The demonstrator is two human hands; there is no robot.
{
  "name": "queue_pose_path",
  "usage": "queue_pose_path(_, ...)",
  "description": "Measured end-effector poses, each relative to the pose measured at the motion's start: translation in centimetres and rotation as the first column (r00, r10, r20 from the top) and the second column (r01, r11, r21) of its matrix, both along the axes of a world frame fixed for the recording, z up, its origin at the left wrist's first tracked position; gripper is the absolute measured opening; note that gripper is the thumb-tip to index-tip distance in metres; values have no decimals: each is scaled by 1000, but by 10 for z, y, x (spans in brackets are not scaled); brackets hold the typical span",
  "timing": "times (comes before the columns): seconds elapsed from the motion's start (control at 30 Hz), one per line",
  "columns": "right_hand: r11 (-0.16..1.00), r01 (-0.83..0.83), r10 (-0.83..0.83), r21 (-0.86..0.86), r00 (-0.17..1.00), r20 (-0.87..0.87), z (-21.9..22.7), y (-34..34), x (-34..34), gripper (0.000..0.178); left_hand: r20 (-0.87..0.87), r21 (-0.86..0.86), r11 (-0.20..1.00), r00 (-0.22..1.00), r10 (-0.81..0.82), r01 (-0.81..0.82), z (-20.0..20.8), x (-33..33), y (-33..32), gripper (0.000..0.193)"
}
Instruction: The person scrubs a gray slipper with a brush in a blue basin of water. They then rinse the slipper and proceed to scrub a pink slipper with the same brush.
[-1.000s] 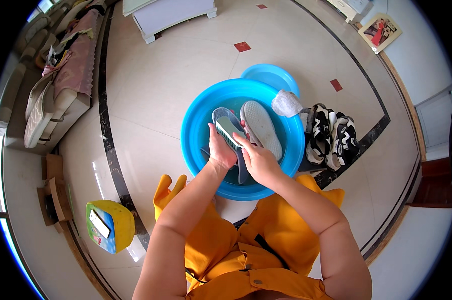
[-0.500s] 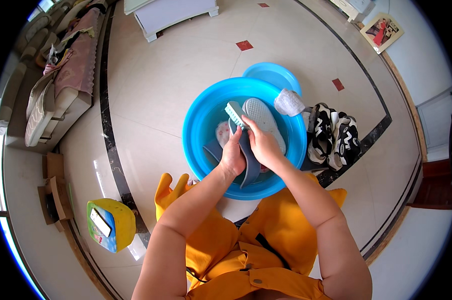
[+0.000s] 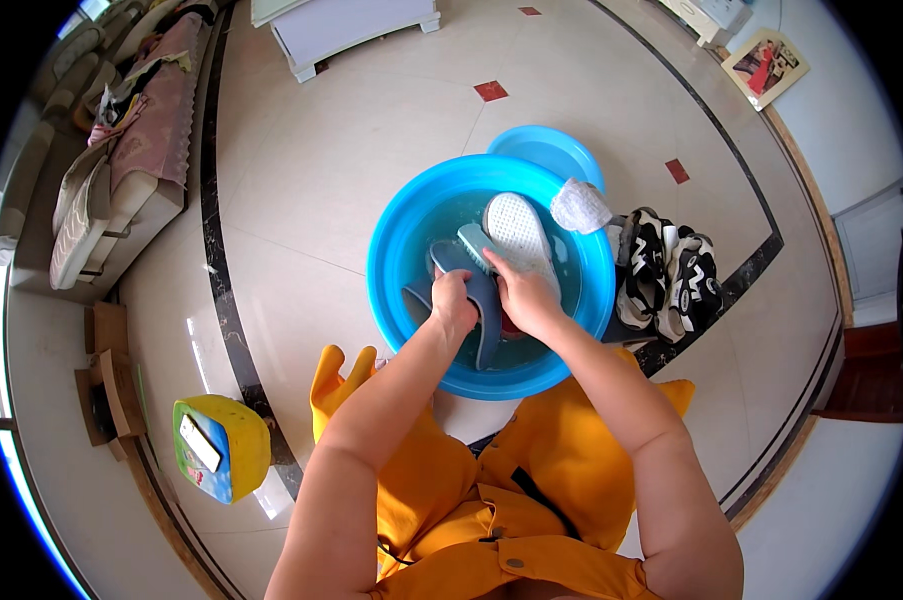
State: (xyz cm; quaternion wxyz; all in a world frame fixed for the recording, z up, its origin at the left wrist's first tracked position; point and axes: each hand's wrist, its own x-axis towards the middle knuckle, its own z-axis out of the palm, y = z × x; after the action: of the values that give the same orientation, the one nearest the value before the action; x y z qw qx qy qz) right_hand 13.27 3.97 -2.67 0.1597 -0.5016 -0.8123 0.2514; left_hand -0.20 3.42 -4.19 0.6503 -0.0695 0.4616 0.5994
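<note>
A big blue basin [image 3: 396, 250] with water stands on the floor in front of me. My left hand [image 3: 453, 303] grips a dark blue slipper [image 3: 481, 300] held over the water. My right hand [image 3: 521, 290] is closed on a teal scrub brush [image 3: 474, 245] pressed against that slipper. A white slipper [image 3: 519, 235] leans sole-up inside the basin beside my right hand.
A smaller blue basin [image 3: 546, 150] sits behind the big one. A clear bag [image 3: 579, 207] rests on the rim. Black-and-white sneakers [image 3: 666, 275] lie at the right. A yellow container [image 3: 221, 447] stands at the lower left, a sofa [image 3: 101, 180] at the far left.
The brush has slid along the dark slipper, and both hands have shifted slightly toward me and lower in the basin.
</note>
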Motion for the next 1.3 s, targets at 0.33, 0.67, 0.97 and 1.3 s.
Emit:
queue_pose_path(0.33, 993, 62, -45, -96, 985, 169, -7, 6, -1, 54, 238, 72, 993, 965, -112, 98, -23, -5, 4, 38)
queue_pose_path(0.67, 991, -54, 40, -124, 993, -114, 48, -9, 4, 43, 397, 117, 993, 915, -68, 23, 14, -17, 4, 59)
queue_pose_path(0.97, 994, -90, 91, 62, 996, -22, 67, -35, 13, 49, 385, 363, 928, 892, -235, 88, 38, -20, 0, 64)
queue_pose_path(1.3, 987, -14, 12, 163, 1000, 10, 46, -21, 8, 51, 359, 206, 955, 891, -277, 213, 44, 2, -20, 63)
